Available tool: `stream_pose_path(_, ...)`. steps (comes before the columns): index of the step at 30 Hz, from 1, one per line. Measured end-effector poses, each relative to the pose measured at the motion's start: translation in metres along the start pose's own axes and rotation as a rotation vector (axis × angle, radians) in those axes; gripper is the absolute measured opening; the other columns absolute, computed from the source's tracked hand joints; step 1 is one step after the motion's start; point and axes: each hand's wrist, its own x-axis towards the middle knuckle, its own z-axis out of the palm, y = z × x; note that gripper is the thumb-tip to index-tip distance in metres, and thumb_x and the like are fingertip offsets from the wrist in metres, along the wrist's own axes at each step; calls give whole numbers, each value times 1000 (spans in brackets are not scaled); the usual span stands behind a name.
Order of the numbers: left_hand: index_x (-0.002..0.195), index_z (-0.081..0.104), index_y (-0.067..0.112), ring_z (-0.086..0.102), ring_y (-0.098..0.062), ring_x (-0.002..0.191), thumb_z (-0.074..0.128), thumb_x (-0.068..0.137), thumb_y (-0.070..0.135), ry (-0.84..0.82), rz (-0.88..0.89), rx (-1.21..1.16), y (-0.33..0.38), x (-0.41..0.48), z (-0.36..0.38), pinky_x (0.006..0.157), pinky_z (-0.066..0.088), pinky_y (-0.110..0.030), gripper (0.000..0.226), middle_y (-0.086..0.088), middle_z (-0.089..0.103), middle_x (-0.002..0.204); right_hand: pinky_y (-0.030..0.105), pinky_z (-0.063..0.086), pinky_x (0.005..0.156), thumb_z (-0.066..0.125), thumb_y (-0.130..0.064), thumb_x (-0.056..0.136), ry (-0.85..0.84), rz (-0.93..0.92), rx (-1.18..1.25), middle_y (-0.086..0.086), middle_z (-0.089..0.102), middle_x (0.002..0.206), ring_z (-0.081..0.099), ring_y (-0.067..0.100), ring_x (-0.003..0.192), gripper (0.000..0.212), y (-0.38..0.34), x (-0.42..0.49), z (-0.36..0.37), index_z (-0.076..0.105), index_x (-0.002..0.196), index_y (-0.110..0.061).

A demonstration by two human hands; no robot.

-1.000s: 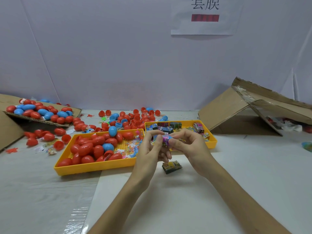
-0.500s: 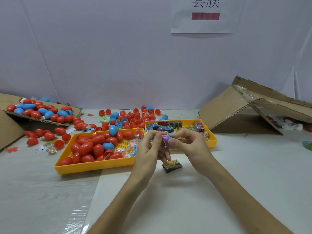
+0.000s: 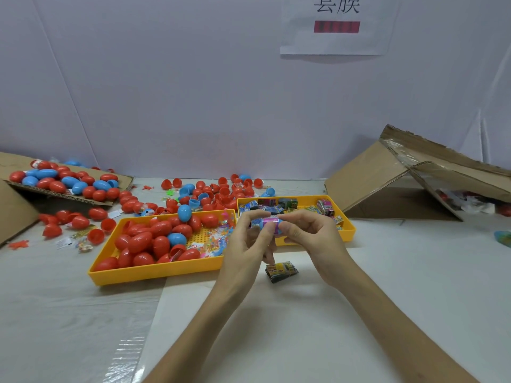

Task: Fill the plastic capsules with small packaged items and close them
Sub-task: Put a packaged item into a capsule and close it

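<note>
Both hands meet above the surface (image 3: 387, 299), just below the middle of the view. The left hand (image 3: 246, 244) and right hand (image 3: 312, 239) each pinch one end of a blue capsule (image 3: 279, 227) with thumb and fingertips, so both grips are closed on it. A pink packet (image 3: 269, 221) shows at the capsule's middle. Whether the halves are joined I cannot tell.

At 6 o'clock of the capsule, a dark packet (image 3: 281, 270) lies on the surface, clear of both hands.

At 9 o'clock of the hands sits the left tray (image 3: 154, 275), yellow, holding red and blue capsules and small clear bags. At 12 to 1 o'clock sits the right tray (image 3: 349, 230), holding more packets and partly hidden by the hands.

Loose capsules (image 3: 215, 189) are scattered at 11 o'clock. More lie on a cardboard flap (image 3: 121, 186) at 10 o'clock. A torn box (image 3: 367, 175) stands at 2 o'clock.
</note>
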Motion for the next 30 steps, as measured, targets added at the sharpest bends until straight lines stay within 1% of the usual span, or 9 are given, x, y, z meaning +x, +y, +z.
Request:
stream_pose_path(3, 117, 62, 24, 61, -14, 60, 61, 88, 44, 37, 24, 20, -1, 0, -2, 64, 58, -30, 34, 2, 67, 76, 22, 55, 70, 78, -34, 77, 5, 0, -12, 9, 77, 89, 74, 23, 85, 29, -1, 0, 0, 77, 100, -16)
stream_pose_path(6, 115, 65, 24, 64, -14, 61, 66, 85, 44, 56, 2, -5, 0, 1, -5, 65, 58, -28, 36, 2, 67, 71, 22, 55, 70, 77, -35, 77, 6, 0, -5, 6, 78, 92, 75, 20, 88, 23, -1, 0, 2, 78, 97, -23)
stream_pose_path(8, 116, 66, 26, 64, -15, 63, 68, 82, 45, 39, -43, -27, 0, 2, -6, 67, 59, -28, 39, 0, 66, 68, 22, 56, 72, 77, -36, 76, 2, -1, 1, 3, 78, 95, 74, 17, 90, 19, -1, 0, 2, 80, 94, -30)
stream_pose_path(10, 116, 68, 29, 65, -15, 64, 68, 81, 46, 21, -75, -36, -1, 2, -7, 69, 59, -28, 39, -3, 67, 68, 22, 56, 73, 78, -37, 78, -13, -1, 5, 3, 78, 97, 74, 17, 92, 19, -1, -1, 1, 80, 96, -31)
stream_pose_path(15, 105, 68, 22, 69, -20, 68, 69, 83, 45, 41, -71, -12, 0, 2, -9, 72, 60, -35, 32, -5, 72, 76, 24, 55, 75, 76, -45, 77, -42, 1, 11, 3, 77, 100, 74, 20, 93, 28, -1, -1, 2, 79, 101, -31)
stream_pose_path(21, 99, 64, 15, 68, -20, 63, 68, 84, 44, 38, -78, 19, 3, 0, -8, 66, 56, -30, 33, -5, 74, 82, 24, 56, 75, 74, -35, 82, -31, 3, -5, 3, 77, 100, 73, 20, 93, 21, 1, 0, 0, 79, 101, -26)
stream_pose_path(24, 99, 65, 12, 67, -17, 61, 69, 83, 42, 54, -75, 38, 5, 0, -8, 61, 54, -25, 33, -6, 74, 82, 25, 56, 76, 73, -34, 83, -29, 6, -16, 4, 77, 101, 73, 21, 95, 25, 2, 1, 0, 78, 104, -21)
stream_pose_path(27, 99, 64, 8, 67, -17, 59, 70, 81, 40, 49, -80, 31, 7, 0, -8, 58, 52, -25, 37, -8, 75, 82, 27, 56, 77, 73, -33, 83, -25, 8, -28, 5, 77, 102, 73, 23, 95, 31, 3, 1, -1, 77, 108, -15)
stream_pose_path(30, 100, 65, 9, 67, -16, 58, 71, 81, 38, 43, -91, 33, 8, 0, -9, 56, 51, -22, 35, -6, 77, 81, 29, 58, 79, 73, -32, 84, -27, 7, -33, 6, 77, 101, 74, 25, 95, 30, 4, 2, -2, 77, 108, -14)
